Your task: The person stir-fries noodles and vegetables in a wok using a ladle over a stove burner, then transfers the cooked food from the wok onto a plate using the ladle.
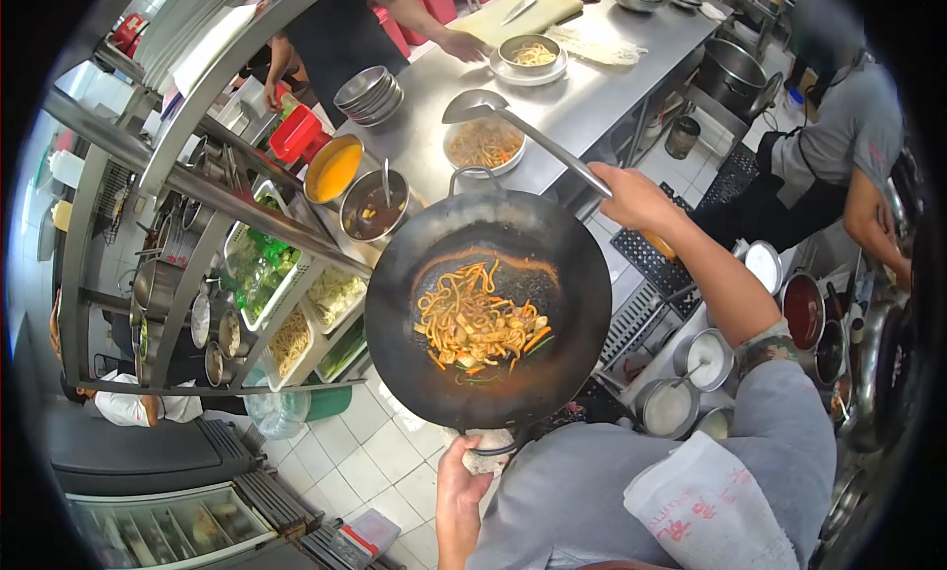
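My left hand [468, 479] is closed round the near handle of a large dark wok [582, 323], with a folded cloth [488, 454] between hand and handle. Noodles [483, 314] with carrot strips and other pieces lie in the wok. My right hand [636, 197] grips the long shaft of a ladle [478, 106]. The ladle's bowl is over the far rim of a white plate [515, 163] holding more noodles, on the steel table. The wok's far handle is close to that plate.
Left of the wok stand an orange sauce pot [335, 171], a brown sauce pot [375, 205] and vegetable baskets [258, 264]. Stacked bowls [370, 97] and a noodle bowl [530, 54] stand on the steel table [424, 141]. Co-workers stand at the far side and right.
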